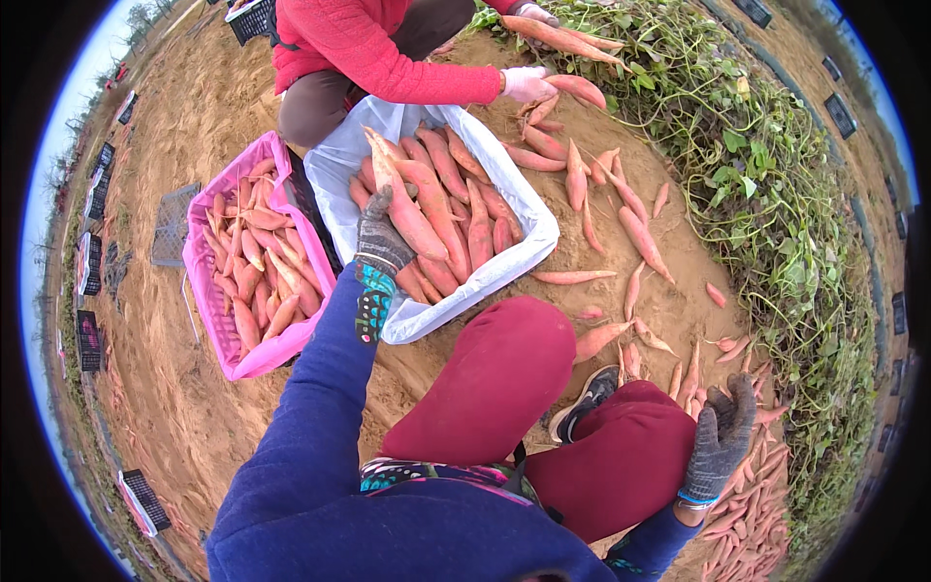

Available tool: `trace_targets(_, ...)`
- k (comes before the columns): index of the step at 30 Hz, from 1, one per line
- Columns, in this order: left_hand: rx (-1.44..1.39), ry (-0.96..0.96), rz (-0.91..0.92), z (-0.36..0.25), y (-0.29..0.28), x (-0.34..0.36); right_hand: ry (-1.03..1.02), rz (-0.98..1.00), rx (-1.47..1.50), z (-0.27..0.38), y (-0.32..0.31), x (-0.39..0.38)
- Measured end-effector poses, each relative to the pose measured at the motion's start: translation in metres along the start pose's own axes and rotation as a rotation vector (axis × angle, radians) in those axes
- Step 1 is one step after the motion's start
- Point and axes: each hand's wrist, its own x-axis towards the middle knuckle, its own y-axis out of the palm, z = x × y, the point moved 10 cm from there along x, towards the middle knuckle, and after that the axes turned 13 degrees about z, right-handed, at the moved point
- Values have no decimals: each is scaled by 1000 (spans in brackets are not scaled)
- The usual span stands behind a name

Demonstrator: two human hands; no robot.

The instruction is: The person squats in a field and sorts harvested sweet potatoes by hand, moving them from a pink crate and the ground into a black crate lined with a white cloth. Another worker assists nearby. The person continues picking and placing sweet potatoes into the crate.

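We see bare sandy soil (194,388) carrying everything. On it, at the far left, sits a pink-lined crate (208,291), and just right of it a white-lined crate (529,209), both filled with sweet potatoes. Loose sweet potatoes (640,242) lie scattered to the right, beside green vines (766,194).

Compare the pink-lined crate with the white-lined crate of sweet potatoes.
The pink-lined crate sits to the person's left and holds smaller, shorter roots; the white-lined crate beside it holds longer, thicker ones. The left hand, in a grey glove, lays a large sweet potato in the white one; no hand touches the pink one. Both stand on sandy soil, nearly full of reddish sweet potatoes.
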Motion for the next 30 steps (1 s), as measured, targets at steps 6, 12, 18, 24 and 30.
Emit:
trace_targets(6,-98,-158,-156,65,-65,29,42,9,20,0,9,8)
trace_targets(12,420,-475,-574,87,-137,-29,59,41,-3,-3,12,13)
trace_targets(18,465,-127,-821,1,-200,2,43,57,1,-4,13,17)
trace_targets(24,-466,356,-92,41,-235,68,73,111,3,-3,21,20)
trace_targets(30,780,-48,-899,12,-245,41,163,119,-33,-7,23,23)
